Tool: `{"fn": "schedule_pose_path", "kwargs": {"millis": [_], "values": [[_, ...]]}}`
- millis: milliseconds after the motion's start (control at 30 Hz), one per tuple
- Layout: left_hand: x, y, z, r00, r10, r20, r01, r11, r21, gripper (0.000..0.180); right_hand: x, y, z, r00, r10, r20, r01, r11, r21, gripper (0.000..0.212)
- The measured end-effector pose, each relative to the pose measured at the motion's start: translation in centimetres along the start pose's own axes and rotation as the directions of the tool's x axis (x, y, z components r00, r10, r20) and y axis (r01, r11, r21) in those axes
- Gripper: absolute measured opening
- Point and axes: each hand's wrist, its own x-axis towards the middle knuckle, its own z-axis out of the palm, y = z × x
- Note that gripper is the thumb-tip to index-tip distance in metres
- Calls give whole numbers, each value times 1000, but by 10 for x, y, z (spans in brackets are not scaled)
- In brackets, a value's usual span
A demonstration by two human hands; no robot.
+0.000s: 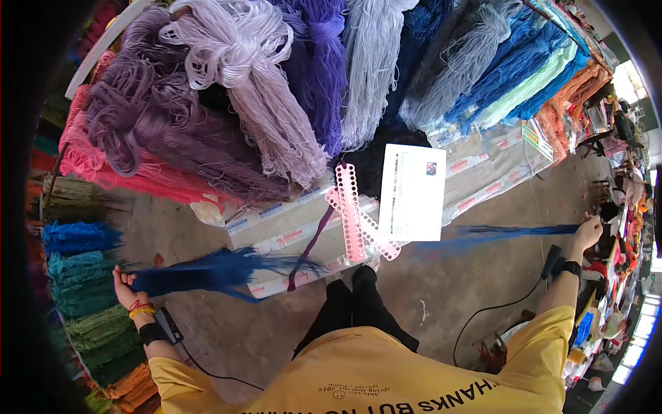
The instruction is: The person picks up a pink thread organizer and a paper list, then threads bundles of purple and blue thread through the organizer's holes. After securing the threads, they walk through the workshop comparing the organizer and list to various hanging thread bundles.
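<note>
My arms are spread wide. At the far left my left hand point(127, 290) is closed round one end of a thick bundle of dark blue thread point(196, 272), whose loose, frayed end reaches toward the middle. On the far right my right hand point(588, 233) grips a thinner bunch of blue strands point(507, 234), stretched out sideways with its tips blurred. A gap lies between the two bunches. Pink perforated strips point(350, 214) hang between them at the bench edge, beside a purple cord point(310, 241) and a white printed sheet point(412, 196).
Hanks of lilac yarn point(272, 110), violet yarn point(327, 76) and grey-blue yarn point(372, 76) lie on the wrapped bench point(283, 238) ahead. Green and teal hanks point(83, 286) are stacked at left. Black cables run from my wrist straps. Cluttered goods line the right side.
</note>
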Motion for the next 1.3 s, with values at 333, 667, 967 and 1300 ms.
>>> {"fn": "schedule_pose_path", "kwargs": {"millis": [333, 667, 967, 1300], "values": [[-175, -137, 123, 461, -600, 654, 594, 756, 275, 34, -215, -9, 87, 790, 17, 613, -90, 992, 89, 8], [-244, -291, 178, 342, -843, 416, 447, 535, 717, 21, -360, 18, 108, 471, 364, 804, -551, 833, -54, 11], [-264, -347, 207, 434, -810, 394, 215, 518, 828, 32, -345, 29, 106, 619, 389, 682, -552, 833, 25, 11], [-266, -387, 222, 580, -724, 373, 290, 612, 736, 21, -337, 21, 92, 662, 334, 671, -551, 824, 134, 9]]}}
